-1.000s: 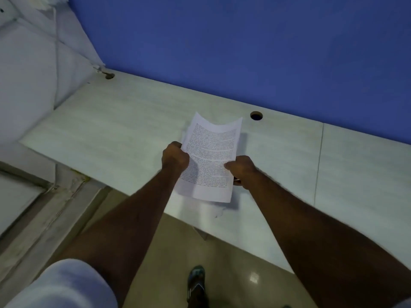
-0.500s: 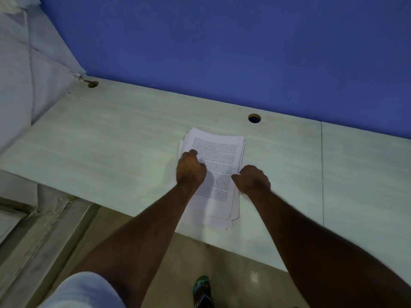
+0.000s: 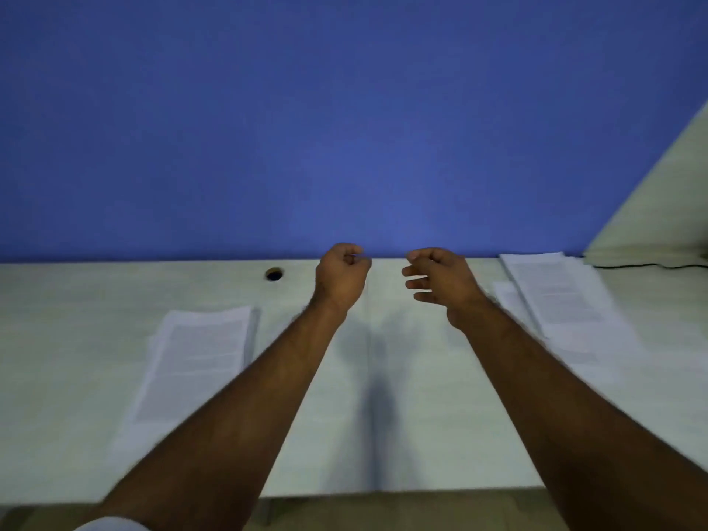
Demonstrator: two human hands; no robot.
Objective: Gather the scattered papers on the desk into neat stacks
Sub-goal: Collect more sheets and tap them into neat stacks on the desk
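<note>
Both hands are now off the paper stack: the left hand and right hand hover empty above the desk, fingers loosely curled, the stack lying flat well left of the left fingers.

One camera only, riding on the person's head, facing forward and slightly down across the desk toward the blue wall. It sits close, both forearms reaching out from the bottom edge
</note>
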